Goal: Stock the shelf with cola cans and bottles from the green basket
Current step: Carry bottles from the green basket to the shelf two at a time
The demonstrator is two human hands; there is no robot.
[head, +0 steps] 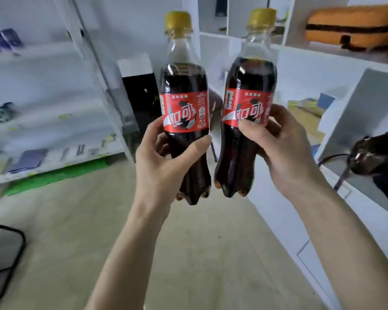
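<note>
A blurred metal rack stands at the left. The left hand grips one cola bottle low on its body; just beside it, the right hand grips a second bottle, both upright, yellow-capped, before the white shelf.

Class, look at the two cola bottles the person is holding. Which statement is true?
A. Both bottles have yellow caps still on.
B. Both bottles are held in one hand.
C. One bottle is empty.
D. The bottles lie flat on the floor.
A: the left bottle in the left hand and the right bottle in the right hand each show a yellow cap on top.
</note>
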